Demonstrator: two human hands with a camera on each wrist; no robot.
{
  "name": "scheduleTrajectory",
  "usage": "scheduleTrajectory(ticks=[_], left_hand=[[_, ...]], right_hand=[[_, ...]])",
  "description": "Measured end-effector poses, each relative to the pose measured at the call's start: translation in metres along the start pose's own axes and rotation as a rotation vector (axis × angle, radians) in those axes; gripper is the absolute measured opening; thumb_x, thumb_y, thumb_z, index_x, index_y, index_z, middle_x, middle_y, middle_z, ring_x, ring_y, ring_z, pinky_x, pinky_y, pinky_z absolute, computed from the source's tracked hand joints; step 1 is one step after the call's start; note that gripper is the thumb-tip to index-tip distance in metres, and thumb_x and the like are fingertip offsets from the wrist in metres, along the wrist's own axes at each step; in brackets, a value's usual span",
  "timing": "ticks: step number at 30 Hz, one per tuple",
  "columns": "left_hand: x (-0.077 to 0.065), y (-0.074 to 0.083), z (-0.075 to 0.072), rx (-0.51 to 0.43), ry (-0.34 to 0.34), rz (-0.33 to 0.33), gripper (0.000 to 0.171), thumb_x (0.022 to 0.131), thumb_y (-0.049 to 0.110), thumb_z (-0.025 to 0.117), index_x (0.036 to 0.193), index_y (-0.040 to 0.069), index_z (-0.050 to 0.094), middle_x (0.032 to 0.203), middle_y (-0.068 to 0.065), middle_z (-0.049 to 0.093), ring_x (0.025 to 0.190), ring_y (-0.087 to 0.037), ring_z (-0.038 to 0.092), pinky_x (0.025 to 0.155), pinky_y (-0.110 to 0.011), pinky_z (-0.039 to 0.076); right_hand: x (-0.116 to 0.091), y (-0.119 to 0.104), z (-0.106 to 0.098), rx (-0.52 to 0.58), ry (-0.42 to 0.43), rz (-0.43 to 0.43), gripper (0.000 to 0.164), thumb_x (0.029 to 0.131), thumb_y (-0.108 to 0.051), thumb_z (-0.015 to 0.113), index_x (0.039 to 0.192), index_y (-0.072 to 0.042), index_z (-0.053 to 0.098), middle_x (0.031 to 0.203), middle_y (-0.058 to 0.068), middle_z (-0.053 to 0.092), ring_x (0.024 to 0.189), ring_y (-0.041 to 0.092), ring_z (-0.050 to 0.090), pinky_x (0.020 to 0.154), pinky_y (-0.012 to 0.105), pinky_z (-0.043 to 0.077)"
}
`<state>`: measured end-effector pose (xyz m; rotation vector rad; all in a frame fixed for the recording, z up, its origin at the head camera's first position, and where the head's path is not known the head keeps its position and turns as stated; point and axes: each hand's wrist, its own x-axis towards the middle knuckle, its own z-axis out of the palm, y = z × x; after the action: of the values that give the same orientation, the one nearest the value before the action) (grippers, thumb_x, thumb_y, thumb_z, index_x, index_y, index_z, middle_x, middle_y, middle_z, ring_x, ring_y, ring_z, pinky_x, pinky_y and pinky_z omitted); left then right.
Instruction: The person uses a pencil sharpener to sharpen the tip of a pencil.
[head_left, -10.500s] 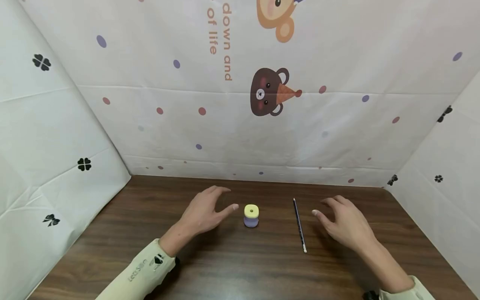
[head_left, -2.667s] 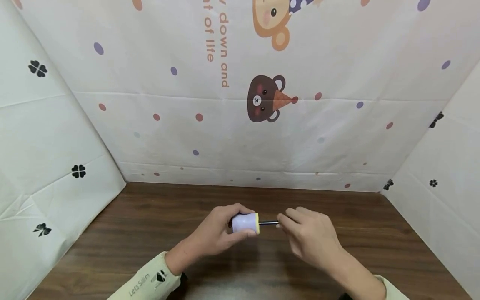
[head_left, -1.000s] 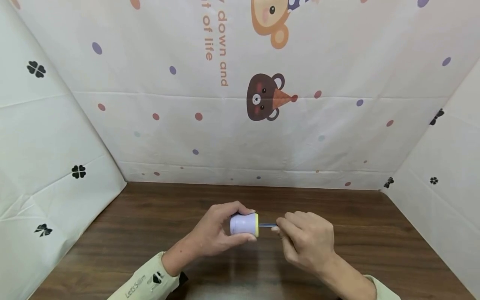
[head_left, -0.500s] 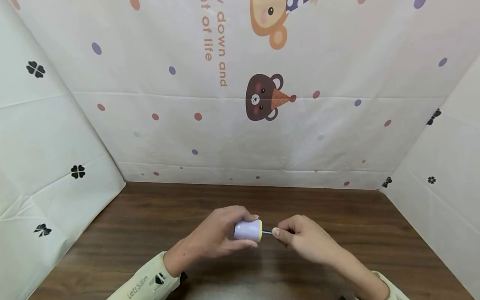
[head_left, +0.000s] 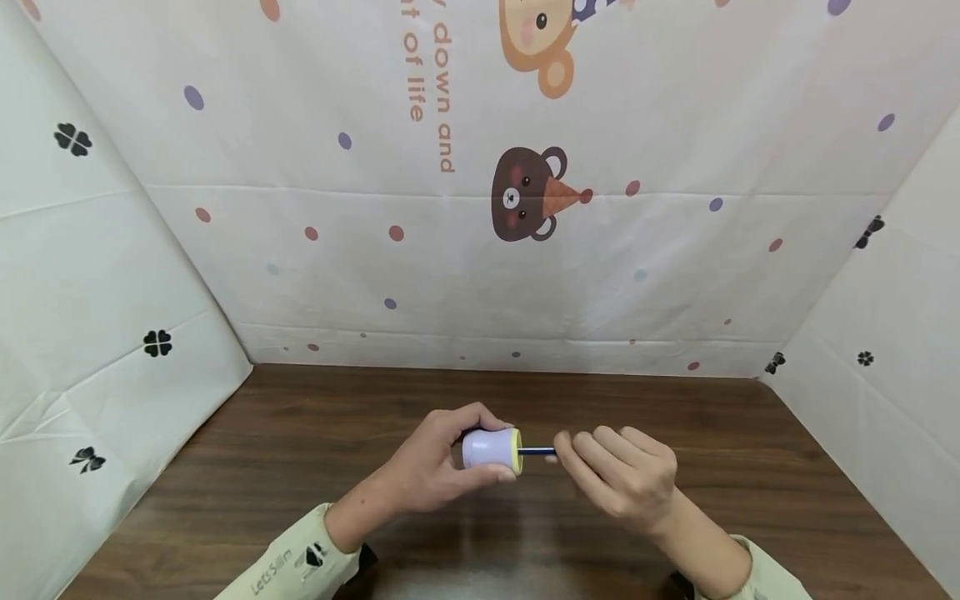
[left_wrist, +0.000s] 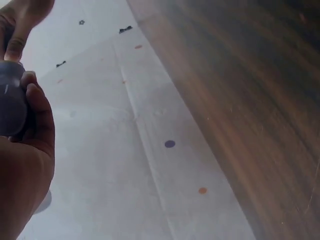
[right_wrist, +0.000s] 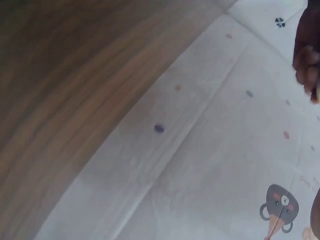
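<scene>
My left hand [head_left: 423, 467] grips a lilac pencil sharpener [head_left: 487, 448] with a yellow end, held sideways above the table between thumb and fingers. A dark pencil [head_left: 536, 451] goes into the hole in the yellow end, and only a short length shows. My right hand [head_left: 622, 475] pinches the pencil's other end, knuckles facing up, so that end is hidden. In the left wrist view the sharpener [left_wrist: 11, 100] appears at the left edge, with the right hand [left_wrist: 25, 20] beyond it. The right wrist view catches the left hand [right_wrist: 306, 60] at its right edge.
Below both hands lies a dark wood-grain table [head_left: 337, 400]. A white printed cloth [head_left: 300, 275] with dots and a bear rises behind it, and further cloth walls [head_left: 82, 250] close in the left and right sides.
Sharpener and pencil, earlier on the table, are now held with the pencil in the sharpener. Over the last half second the right hand has turned from thumb uppermost to knuckles uppermost.
</scene>
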<state>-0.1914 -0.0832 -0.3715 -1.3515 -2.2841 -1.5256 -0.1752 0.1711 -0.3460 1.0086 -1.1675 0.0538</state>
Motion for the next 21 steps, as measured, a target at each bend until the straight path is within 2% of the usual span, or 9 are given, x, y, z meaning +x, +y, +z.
scheduleTrajectory(ticks=[3,6,8,10,13,14,16,18,21], left_hand=[[0.0,0.001,-0.003,0.1,0.013,0.044,0.036,0.088,0.028,0.09,0.115,0.02,0.067,0.115,0.003,0.076,0.082,-0.006,0.067,0.067,-0.024,0.058],[0.001,-0.001,-0.007,0.228,0.012,0.143,0.04,0.088,0.031,0.09,0.117,0.017,0.066,0.117,0.001,0.075,0.086,-0.005,0.067,0.072,-0.02,0.056],[0.001,-0.002,-0.01,0.35,-0.007,0.241,0.044,0.088,0.032,0.09,0.121,0.014,0.066,0.117,0.001,0.074,0.092,-0.005,0.067,0.077,-0.018,0.056],[0.002,-0.003,-0.011,0.463,-0.042,0.316,0.046,0.088,0.033,0.09,0.122,0.012,0.066,0.115,0.002,0.072,0.096,-0.006,0.066,0.081,-0.019,0.056],[0.003,-0.003,-0.01,0.58,-0.091,0.396,0.048,0.088,0.035,0.09,0.121,0.011,0.066,0.111,0.003,0.069,0.097,-0.006,0.065,0.085,-0.02,0.056],[0.003,-0.003,-0.009,0.592,-0.102,0.4,0.047,0.088,0.036,0.09,0.12,0.011,0.065,0.109,0.004,0.069,0.097,-0.006,0.065,0.084,-0.02,0.056],[0.002,-0.003,-0.008,0.593,-0.105,0.392,0.047,0.088,0.036,0.09,0.12,0.011,0.065,0.109,0.003,0.069,0.096,-0.006,0.065,0.084,-0.02,0.056],[0.002,-0.004,-0.008,0.577,-0.083,0.362,0.047,0.088,0.036,0.09,0.12,0.011,0.065,0.11,0.003,0.069,0.096,-0.006,0.065,0.083,-0.02,0.056],[0.001,-0.005,-0.008,0.518,-0.039,0.289,0.047,0.089,0.036,0.089,0.12,0.011,0.064,0.114,0.001,0.071,0.095,-0.005,0.066,0.08,-0.02,0.056]], right_hand=[[0.003,-0.007,-0.004,0.033,-0.129,0.121,0.04,0.108,-0.02,0.062,0.071,-0.006,0.068,0.062,-0.003,0.05,0.049,0.008,0.03,0.046,0.019,0.017],[0.003,-0.018,-0.014,0.157,-0.428,0.422,0.042,0.107,-0.031,0.062,0.066,-0.018,0.06,0.059,-0.012,0.043,0.048,0.002,0.028,0.042,0.018,0.019],[0.003,-0.022,-0.021,0.437,-0.729,0.753,0.044,0.105,-0.034,0.064,0.065,-0.021,0.054,0.057,-0.015,0.038,0.048,0.0,0.027,0.042,0.019,0.022],[0.001,-0.021,-0.025,0.786,-0.958,1.146,0.047,0.105,-0.034,0.064,0.064,-0.015,0.052,0.057,-0.014,0.036,0.048,0.001,0.027,0.043,0.021,0.023],[0.001,-0.012,-0.025,1.162,-1.138,1.596,0.051,0.107,-0.025,0.061,0.067,0.004,0.05,0.057,-0.006,0.037,0.048,0.008,0.027,0.048,0.026,0.024],[0.0,-0.009,-0.024,1.23,-1.153,1.647,0.051,0.107,-0.023,0.06,0.068,0.009,0.049,0.058,-0.004,0.037,0.049,0.01,0.026,0.049,0.027,0.024],[-0.001,-0.008,-0.024,1.204,-1.173,1.634,0.052,0.107,-0.024,0.06,0.068,0.008,0.05,0.057,-0.004,0.037,0.049,0.01,0.026,0.048,0.027,0.024],[-0.001,-0.01,-0.025,1.026,-1.163,1.491,0.049,0.106,-0.028,0.064,0.065,-0.004,0.052,0.057,-0.009,0.036,0.05,0.006,0.027,0.048,0.025,0.024],[-0.002,-0.016,-0.023,0.657,-1.02,1.118,0.045,0.102,-0.035,0.07,0.063,-0.024,0.049,0.057,-0.018,0.034,0.05,-0.003,0.027,0.045,0.019,0.022]])
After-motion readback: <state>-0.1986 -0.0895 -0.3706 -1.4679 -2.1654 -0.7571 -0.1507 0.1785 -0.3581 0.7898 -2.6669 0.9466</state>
